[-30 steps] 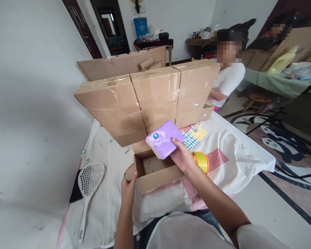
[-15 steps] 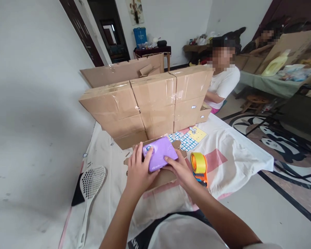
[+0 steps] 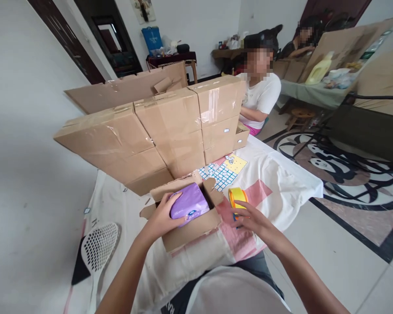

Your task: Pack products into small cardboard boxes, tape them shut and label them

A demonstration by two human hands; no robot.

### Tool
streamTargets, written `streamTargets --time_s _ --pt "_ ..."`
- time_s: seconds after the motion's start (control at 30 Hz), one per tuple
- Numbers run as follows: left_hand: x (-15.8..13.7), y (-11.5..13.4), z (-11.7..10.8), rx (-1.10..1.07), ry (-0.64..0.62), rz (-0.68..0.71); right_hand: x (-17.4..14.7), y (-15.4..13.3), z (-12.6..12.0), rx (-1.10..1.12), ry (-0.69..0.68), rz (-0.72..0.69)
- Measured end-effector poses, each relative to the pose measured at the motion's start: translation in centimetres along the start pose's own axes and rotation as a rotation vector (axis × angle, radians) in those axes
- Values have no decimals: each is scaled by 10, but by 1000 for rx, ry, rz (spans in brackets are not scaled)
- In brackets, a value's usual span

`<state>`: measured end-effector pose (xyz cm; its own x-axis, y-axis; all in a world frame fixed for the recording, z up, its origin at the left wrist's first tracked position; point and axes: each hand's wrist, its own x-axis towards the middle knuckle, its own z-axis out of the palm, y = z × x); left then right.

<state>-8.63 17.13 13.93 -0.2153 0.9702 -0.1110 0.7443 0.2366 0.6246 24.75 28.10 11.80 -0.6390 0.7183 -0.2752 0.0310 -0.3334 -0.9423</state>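
- From my far seat I first see the bench [image 3: 291,192], dressed with wrinkled white cloth that has pink patches.
- Across its far side stands a wall of brown cartons [image 3: 172,131], flat-faced and shiny where clear tape [image 3: 213,101] covers them.
- Nearer to me is an uncovered cardboard box [image 3: 191,233], rectangular, with matt walls and ragged edges.
- At left lies a white racket-shaped tool [image 3: 100,246], its head full of small holes.
- The purple packet [image 3: 190,203] is at the mouth of this box, tilted, its wrap smooth and glossy. Its long axis seems to follow the box, but one end is covered, so I cannot be sure.
- The left hand [image 3: 162,216] is the nearer one: its grip grasps the packet's left end, and the packet extends rightward from the palm.
- The right hand [image 3: 253,221] has a released grip, fingers spread, well apart from the packet.
- Just beyond those fingers, slightly left, is the yellow tape roll [image 3: 237,194], round, with orange edge; whether they touch, I cannot tell.
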Motion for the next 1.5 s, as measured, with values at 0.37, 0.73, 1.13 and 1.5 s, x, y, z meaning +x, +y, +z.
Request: streamTargets --time_s 0.37,0.73,1.13,1.5 --pt "32 -43 6 278 -13 154 24 50 24 195 45 -79" --pt "34 -43 14 384 -289 172 39 76 56 199 -33 -32" --pt "34 -50 11 279 -229 246 46 71 70 30 -145 -100" --pt "-2 -59 9 208 29 221 50 69 73 -83 -292 -149"
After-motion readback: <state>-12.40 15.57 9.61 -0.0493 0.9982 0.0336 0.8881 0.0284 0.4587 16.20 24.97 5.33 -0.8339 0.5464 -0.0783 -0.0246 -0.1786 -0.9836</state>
